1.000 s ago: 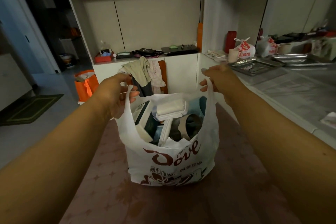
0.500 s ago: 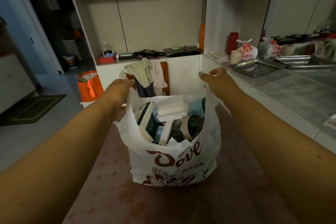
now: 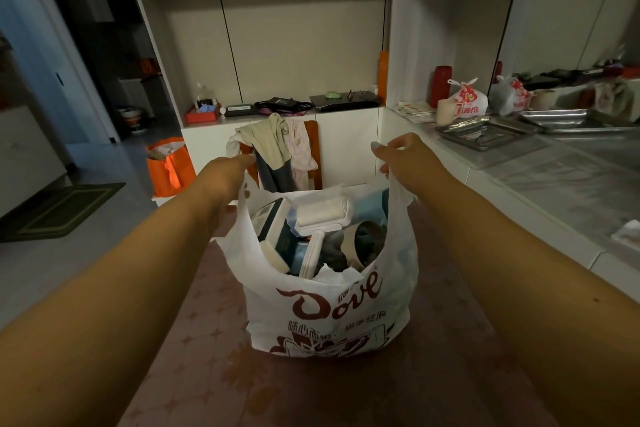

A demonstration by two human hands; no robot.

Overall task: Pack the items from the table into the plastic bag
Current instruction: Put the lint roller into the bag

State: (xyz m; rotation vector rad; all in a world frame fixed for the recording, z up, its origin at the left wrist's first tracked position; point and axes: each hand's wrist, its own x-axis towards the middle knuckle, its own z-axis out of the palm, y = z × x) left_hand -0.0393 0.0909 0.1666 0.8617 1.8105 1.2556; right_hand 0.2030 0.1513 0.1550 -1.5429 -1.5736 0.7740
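The white plastic bag (image 3: 329,308) printed "Dove" stands upright on the reddish patterned desk (image 3: 433,374), packed full. The left hand (image 3: 221,180) grips the bag's left handle, and the right hand (image 3: 405,159) pinches the right handle, the two drawn apart so the mouth gapes. Inside, a white lint roller (image 3: 323,215) lies across the top, a boxy white device (image 3: 273,218) leans at the left, and a brown cup (image 3: 360,241) lies tilted at the right. Just beyond the bag a chair draped with clothes (image 3: 277,149) stands against the white cabinet (image 3: 346,146). An orange bag (image 3: 169,166) sits on the floor to the left. On the counter at right lie steel trays (image 3: 485,132), a tied printed bag (image 3: 467,99) and a red bottle (image 3: 440,85).
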